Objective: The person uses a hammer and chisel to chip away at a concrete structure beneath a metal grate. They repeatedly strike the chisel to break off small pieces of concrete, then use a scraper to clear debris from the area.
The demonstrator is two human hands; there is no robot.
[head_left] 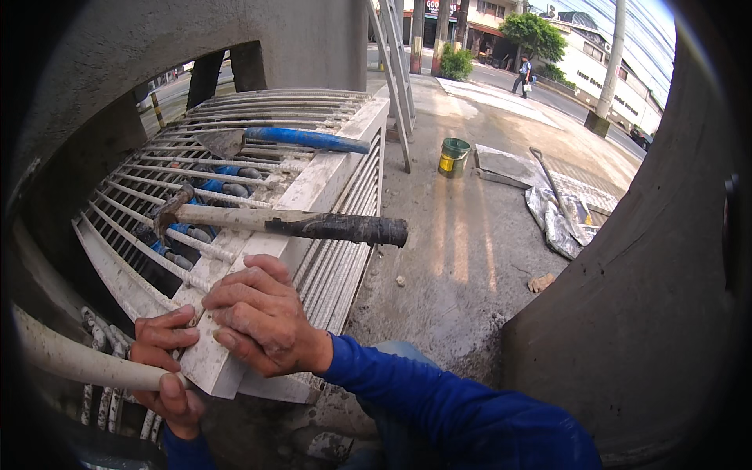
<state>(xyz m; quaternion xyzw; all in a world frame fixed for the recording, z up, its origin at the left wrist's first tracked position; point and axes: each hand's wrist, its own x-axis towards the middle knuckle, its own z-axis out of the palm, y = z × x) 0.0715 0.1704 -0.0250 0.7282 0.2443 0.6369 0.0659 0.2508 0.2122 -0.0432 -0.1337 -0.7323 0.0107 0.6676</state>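
A white barred metal grille (211, 356) stands before me, its near corner between my hands. My left hand (168, 372) is closed around the end of a cream-coloured pipe (86, 364), thumb below and fingers beside the grille's corner. On the grille's top edge lies my right hand (262, 317), its fingers bent and pressed together over the edge; whatever may be under them is hidden. A hammer (290, 225) with a black-wrapped handle end lies across the grille. Farther back rests a trowel (305, 139) with a blue handle.
Blue fittings with pipes (211, 186) show beneath the bars. Grey concrete walls (619, 313) rise on both sides. A ladder (394, 74) stands behind the grille. A green bucket (453, 158) and a shovel (558, 196) are on the concrete floor. A person (523, 76) is near the road.
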